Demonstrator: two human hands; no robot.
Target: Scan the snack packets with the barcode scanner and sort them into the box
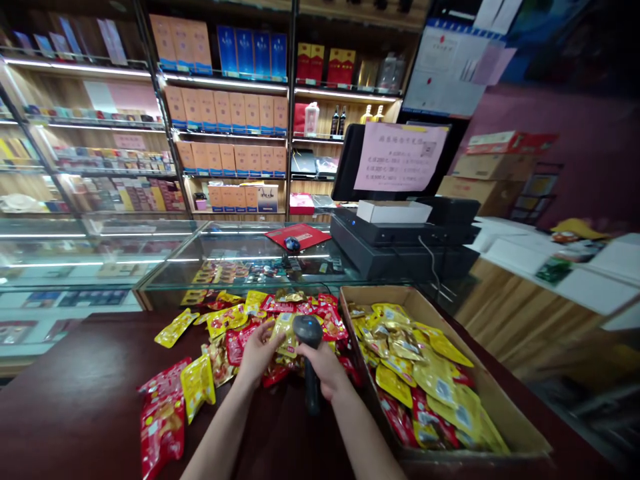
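Observation:
My right hand [327, 368] is wrapped round the handle of a dark barcode scanner [309, 328], whose head points away from me. A yellow snack packet [285, 329] is up against the scanner head, with my left hand [259, 355] pinching its left edge. Under and around both hands lies a loose heap of red and yellow snack packets on the dark table. Two packets, a yellow one [198, 385] and a red one [163, 423], lie apart at the left. Part of the held packet is hidden behind the scanner.
Close on the right stands an open cardboard box [520, 433] of snack packets. Behind the heap are a glass display counter [175, 257], a red mat [315, 233] with a mouse [292, 243], and a monitor [345, 170] above a black cash drawer [400, 257]. Stocked shelves line the back.

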